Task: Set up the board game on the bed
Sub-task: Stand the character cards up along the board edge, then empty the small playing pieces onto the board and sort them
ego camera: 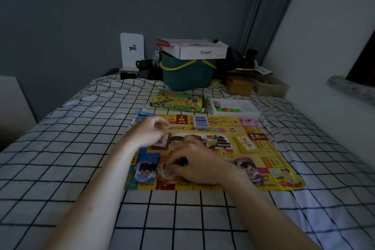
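A yellow paper game board point(261, 160) lies flat on the checked bed sheet point(81, 148). My right hand point(200, 166) pinches a small stand-up character piece point(167, 174) near the board's front edge. My left hand point(150, 132) hovers over the board's left middle with loosely curled fingers, just above a red card stack point(162, 142). A blue character standee point(146, 168) and a purple one point(250, 169) stand on the board. A yellow card stack point(245, 143) lies at the right, a blue-white card pack point(200, 122) at the far edge.
The green game box point(178, 100) and a white tray of small coloured pieces point(233, 107) lie beyond the board. A teal basket point(186, 73) topped by a white carton, a brown box point(238, 85) and clutter stand at the head of the bed. A wall runs along the right.
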